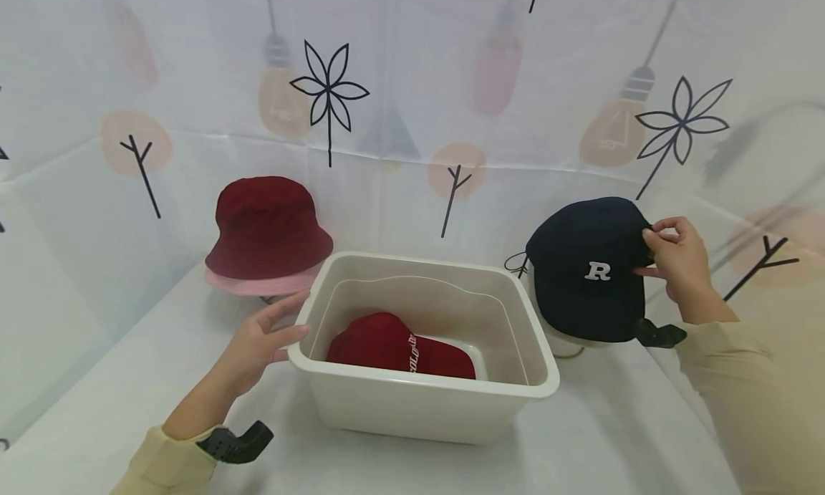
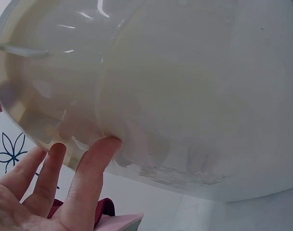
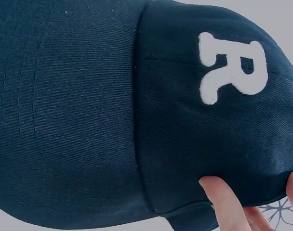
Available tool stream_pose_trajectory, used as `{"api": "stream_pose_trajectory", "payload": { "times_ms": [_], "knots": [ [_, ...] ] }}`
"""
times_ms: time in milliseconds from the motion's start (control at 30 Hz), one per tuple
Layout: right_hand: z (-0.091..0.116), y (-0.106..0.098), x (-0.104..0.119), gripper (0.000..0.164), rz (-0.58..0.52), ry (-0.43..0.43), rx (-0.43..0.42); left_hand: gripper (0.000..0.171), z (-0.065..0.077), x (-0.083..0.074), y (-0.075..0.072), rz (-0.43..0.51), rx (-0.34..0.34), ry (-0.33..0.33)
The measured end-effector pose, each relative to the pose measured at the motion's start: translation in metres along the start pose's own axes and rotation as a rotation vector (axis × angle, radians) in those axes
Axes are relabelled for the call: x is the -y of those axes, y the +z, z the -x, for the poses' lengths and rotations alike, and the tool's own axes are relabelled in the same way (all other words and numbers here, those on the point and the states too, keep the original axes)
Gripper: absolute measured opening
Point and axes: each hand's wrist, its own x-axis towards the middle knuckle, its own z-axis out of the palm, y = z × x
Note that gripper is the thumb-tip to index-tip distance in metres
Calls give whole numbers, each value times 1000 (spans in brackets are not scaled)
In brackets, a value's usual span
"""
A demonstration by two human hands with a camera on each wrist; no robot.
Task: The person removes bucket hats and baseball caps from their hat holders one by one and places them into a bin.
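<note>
In the head view, my left hand (image 1: 261, 341) holds the left end of a cream plastic bin (image 1: 419, 402), thumb at the rim. The left wrist view has several fingers (image 2: 88, 175) against the bin's outer wall under the lip. A red baseball cap (image 1: 380, 344) with white lettering lies inside the bin. At the right, my right hand (image 1: 683, 262) pinches the side of a navy baseball cap (image 1: 586, 266) bearing a white R. Up close in the right wrist view, its thumb (image 3: 223, 199) presses the crown near the lower edge; the other fingers are partly hidden behind it.
A dark red bucket hat (image 1: 267, 226) sits over a pink brim (image 1: 264, 286) at the back left. Behind the navy cap shows a pale object with a thin cord (image 1: 515, 262). A printed curtain (image 1: 399, 108) hangs behind the white table (image 1: 599, 423).
</note>
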Motion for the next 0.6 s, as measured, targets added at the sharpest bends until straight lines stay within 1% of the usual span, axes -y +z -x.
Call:
{"api": "stream_pose_trajectory", "payload": {
  "times_ms": [400, 600],
  "knots": [
    [-4, -2, 8, 6, 37, -10, -1, 62, 1, 0, 1, -8, -6, -3],
    [-3, -4, 13, 5, 11, 0, 2, 62, 1, 0, 1, -11, -7, 2]
  ]
}}
